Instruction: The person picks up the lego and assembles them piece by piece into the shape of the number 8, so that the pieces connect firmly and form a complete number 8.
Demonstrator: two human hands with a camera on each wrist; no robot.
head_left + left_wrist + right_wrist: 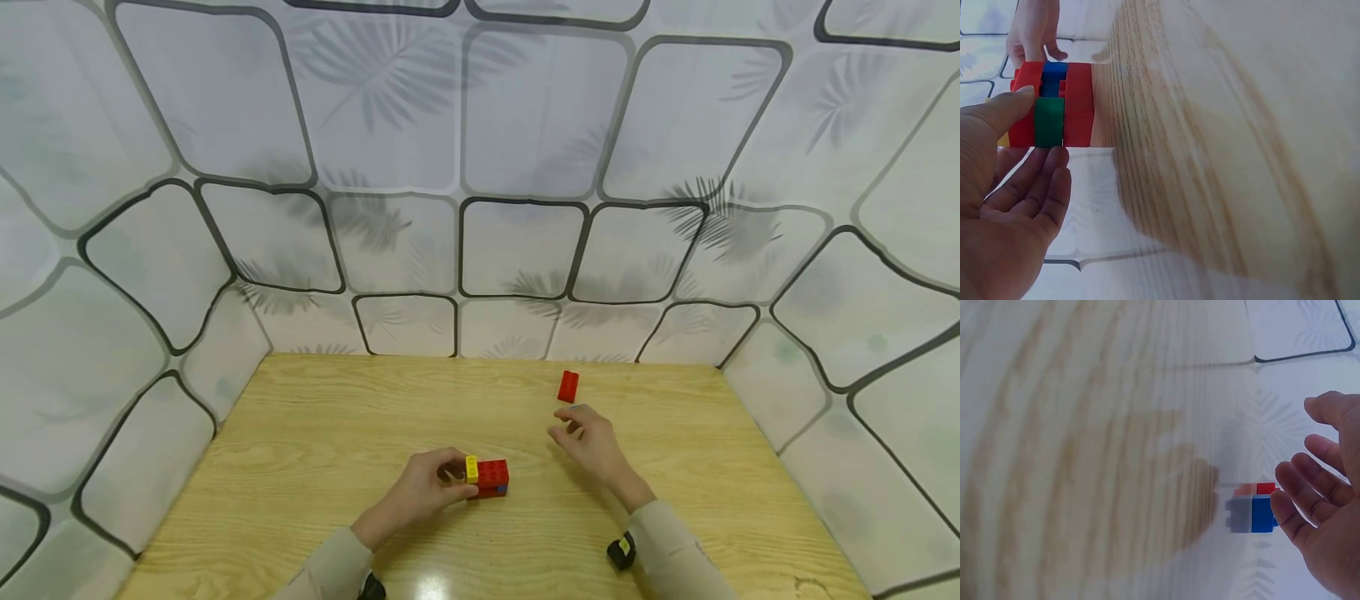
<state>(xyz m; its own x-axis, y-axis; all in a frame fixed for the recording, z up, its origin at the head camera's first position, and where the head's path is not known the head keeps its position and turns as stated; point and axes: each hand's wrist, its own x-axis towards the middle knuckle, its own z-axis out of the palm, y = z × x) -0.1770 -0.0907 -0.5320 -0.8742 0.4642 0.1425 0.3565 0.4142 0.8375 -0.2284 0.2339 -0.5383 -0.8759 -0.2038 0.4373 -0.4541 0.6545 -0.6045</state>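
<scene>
My left hand (429, 483) grips a small stack of toy building bricks (492, 473) by its left end, thumb on the near side. The stack has red bricks above and below, a yellow brick (472, 469) on top, and a green brick (1049, 122) and a blue brick (1055, 79) between the red layers. My right hand (592, 446) is above the table to the right, fingers loosely bent and holding nothing. Just beyond its fingertips is a loose blue brick (1263, 514), mostly hidden by the hand in the head view. Farther back lies a loose red brick (568, 387).
The wood-grain table (360, 417) meets a patterned cloth wall (517, 250) at the back, with more cloth at both sides. Black wrist devices show at the left sleeve (330, 567) and the right sleeve (671, 546).
</scene>
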